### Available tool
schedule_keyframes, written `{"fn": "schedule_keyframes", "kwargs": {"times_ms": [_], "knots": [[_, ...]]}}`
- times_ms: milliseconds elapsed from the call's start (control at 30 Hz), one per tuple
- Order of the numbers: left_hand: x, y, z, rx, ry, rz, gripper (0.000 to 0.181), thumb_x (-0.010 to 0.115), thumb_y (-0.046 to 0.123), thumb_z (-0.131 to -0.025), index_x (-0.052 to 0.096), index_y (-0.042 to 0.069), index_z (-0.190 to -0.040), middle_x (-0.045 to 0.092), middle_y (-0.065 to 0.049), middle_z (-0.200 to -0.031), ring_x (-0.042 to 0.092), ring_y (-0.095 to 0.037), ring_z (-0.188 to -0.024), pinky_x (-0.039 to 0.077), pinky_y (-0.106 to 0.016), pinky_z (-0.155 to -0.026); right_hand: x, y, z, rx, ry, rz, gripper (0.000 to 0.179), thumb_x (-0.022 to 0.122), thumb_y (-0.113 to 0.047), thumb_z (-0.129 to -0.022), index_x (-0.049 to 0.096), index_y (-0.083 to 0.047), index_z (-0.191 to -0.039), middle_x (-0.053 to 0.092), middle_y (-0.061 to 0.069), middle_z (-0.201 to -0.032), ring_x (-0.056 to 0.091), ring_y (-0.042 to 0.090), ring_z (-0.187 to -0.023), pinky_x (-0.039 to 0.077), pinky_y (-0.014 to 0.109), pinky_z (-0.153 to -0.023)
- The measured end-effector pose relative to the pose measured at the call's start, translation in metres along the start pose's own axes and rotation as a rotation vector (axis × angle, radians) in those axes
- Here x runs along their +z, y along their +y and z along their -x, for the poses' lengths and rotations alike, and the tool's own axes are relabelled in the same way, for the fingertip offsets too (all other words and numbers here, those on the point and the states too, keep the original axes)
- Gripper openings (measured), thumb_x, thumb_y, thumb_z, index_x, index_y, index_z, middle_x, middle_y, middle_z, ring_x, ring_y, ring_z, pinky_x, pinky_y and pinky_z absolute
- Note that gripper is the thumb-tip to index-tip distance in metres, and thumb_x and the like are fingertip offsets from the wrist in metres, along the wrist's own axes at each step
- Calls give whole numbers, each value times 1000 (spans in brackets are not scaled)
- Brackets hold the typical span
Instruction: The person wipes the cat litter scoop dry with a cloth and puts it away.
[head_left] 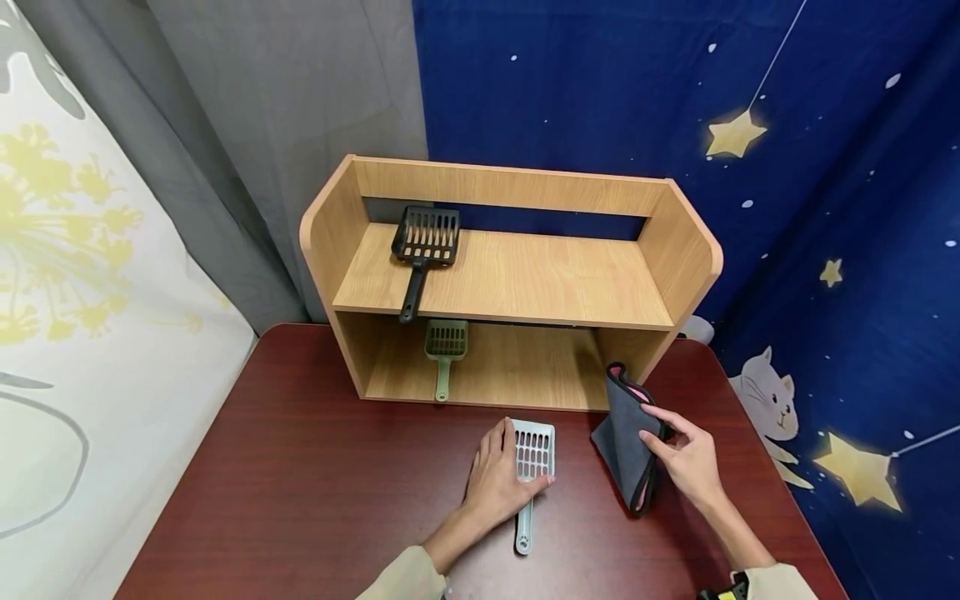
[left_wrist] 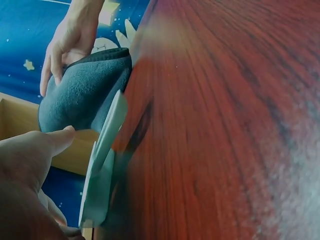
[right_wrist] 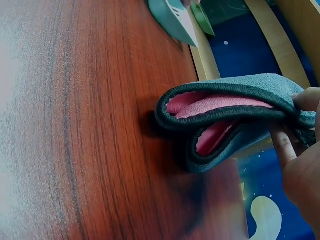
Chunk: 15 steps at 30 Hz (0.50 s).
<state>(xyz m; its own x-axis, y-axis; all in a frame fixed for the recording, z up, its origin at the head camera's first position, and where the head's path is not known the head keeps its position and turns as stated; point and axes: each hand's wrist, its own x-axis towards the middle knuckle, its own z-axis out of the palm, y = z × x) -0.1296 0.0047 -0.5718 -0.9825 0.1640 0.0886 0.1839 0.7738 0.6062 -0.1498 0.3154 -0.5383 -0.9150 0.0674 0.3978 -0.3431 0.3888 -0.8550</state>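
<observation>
A pale blue-grey slotted litter scoop (head_left: 535,446) lies on the table, its handle toward me. My left hand (head_left: 497,483) is over its left side, fingers fairly straight along that edge and the thumb reaching across. In the left wrist view the thumb (left_wrist: 62,140) stands apart from the scoop (left_wrist: 102,160); whether the fingertips touch it is partly hidden. My right hand (head_left: 686,458) pinches a folded grey cloth (head_left: 626,433) with pink inner side and black edging between thumb and fingers. The right wrist view shows the cloth's looped folds (right_wrist: 220,107) beside the thumb and fingers.
A two-tier wooden shelf (head_left: 517,317) stands at the back of the dark red table (head_left: 315,483). On its upper tier is a black slotted scoop (head_left: 427,237), the handle jutting past the front edge. A green scoop (head_left: 444,367) stands in the lower tier. Curtains (head_left: 562,83) hang behind.
</observation>
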Motion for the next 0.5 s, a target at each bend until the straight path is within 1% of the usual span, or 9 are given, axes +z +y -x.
{"fn": "schedule_keyframes", "kwargs": {"times_ms": [167,233,300,367,433,500], "knots": [[1,0,3,41,-20,-24,125,95,52,-73,30,-7,-162,37,-26,-165,40,-42,-150,38,-58,-118,2,2,1,14,0,10,41,81,14,-83,74,5,-123,74,-15,-107,36,-3,-46,35,25,-43],[1,-1,4,56,-30,-39,126,97,48,-71,30,-7,-162,36,-26,-166,39,-41,-150,37,-57,-119,3,4,1,3,-7,12,41,80,16,-83,73,9,-122,75,-14,-110,37,-3,-47,36,24,-43],[1,-3,6,71,-38,-58,124,98,45,-71,31,-8,-162,35,-26,-167,39,-41,-151,37,-56,-120,4,5,0,-11,-11,16,40,79,18,-82,72,11,-121,76,-11,-110,37,-4,-47,36,24,-43],[0,-4,7,88,-43,-75,122,98,42,-72,31,-8,-161,35,-26,-167,39,-41,-151,37,-55,-120,5,4,0,-7,-12,8,40,78,19,-82,72,12,-121,77,-9,-110,38,-4,-47,37,23,-44],[-1,-6,8,96,-54,-82,120,97,38,-73,30,-8,-162,33,-25,-168,39,-40,-151,36,-55,-120,6,3,1,12,-7,-4,41,79,17,-83,73,10,-122,77,-10,-111,39,-4,-47,38,22,-44],[-3,-8,8,106,-54,-68,118,97,34,-73,30,-8,-161,33,-26,-168,38,-41,-151,36,-56,-120,7,2,1,32,-4,-14,41,81,15,-83,74,7,-123,77,-11,-111,40,-3,-47,38,22,-45]]}}
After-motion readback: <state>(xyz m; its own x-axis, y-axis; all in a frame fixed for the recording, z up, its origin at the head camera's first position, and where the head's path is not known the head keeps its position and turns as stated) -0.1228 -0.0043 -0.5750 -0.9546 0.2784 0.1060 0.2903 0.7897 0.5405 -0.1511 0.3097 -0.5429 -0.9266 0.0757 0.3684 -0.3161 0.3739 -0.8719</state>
